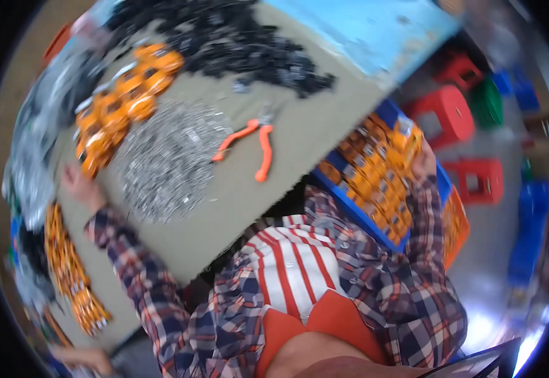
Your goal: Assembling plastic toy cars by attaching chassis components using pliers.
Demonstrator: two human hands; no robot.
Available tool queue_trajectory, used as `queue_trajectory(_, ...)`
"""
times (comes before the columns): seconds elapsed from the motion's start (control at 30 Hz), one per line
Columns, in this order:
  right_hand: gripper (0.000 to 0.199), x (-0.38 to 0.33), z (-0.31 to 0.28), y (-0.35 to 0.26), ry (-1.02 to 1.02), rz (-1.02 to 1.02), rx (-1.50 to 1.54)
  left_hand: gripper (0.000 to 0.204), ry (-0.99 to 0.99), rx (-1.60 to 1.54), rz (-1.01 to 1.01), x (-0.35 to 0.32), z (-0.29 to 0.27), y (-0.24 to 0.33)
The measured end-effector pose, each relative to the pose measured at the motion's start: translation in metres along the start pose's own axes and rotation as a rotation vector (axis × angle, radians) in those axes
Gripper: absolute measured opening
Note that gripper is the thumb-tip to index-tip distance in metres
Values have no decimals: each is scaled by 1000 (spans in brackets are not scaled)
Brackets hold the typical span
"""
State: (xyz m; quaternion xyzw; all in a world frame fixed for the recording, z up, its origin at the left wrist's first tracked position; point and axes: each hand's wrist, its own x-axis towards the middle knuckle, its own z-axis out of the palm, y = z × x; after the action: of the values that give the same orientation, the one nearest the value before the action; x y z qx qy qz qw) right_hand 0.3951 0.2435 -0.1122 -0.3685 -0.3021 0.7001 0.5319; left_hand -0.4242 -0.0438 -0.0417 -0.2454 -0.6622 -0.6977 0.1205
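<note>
At the far left of the table, my left hand (80,184) rests beside the lower end of a row of shiny orange plastic parts (118,94). Its fingers look loosely spread, with nothing visible in them, though the picture is blurred there. My right hand (424,162) reaches to the right edge of a blue crate (385,236) and is closed around an orange plastic part (405,140). Several similar orange parts (375,176) lie in rows in that crate. What exactly the parts are, I cannot make out.
A pile of small silver metal pieces (167,160) covers mid-table, with orange-handled pliers (265,148) beside it. Black parts (224,41) heap at the back. More orange parts (69,264) lie near left. Red stools (454,116) stand at right. Another person's hand (85,359) shows at lower left.
</note>
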Motion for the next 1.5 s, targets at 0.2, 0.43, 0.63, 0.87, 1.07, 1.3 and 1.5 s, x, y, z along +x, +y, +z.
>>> queue_trajectory(0.2,37,-27,113,-51,-300,-40,291,29,-545,-469,-128,-102,115,171)
queue_trajectory(0.43,34,-23,326,10,-764,321,303,75,-1016,-675,-344,-244,191,262)
queue_trajectory(0.63,21,3,490,97,-851,238,41,60,-596,-740,-376,-166,186,223)
queue_trajectory(0.87,25,31,602,181,-764,88,-149,49,-432,45,-103,-68,160,155)
queue_trajectory(1.07,37,44,646,222,-538,-309,-727,49,-467,612,-119,-37,161,147)
queue_trajectory(1.3,42,82,624,219,-604,-783,-874,44,-368,955,182,-58,180,142)
queue_trajectory(1.5,35,64,540,92,-709,-676,-751,50,-233,1025,533,-55,191,115)
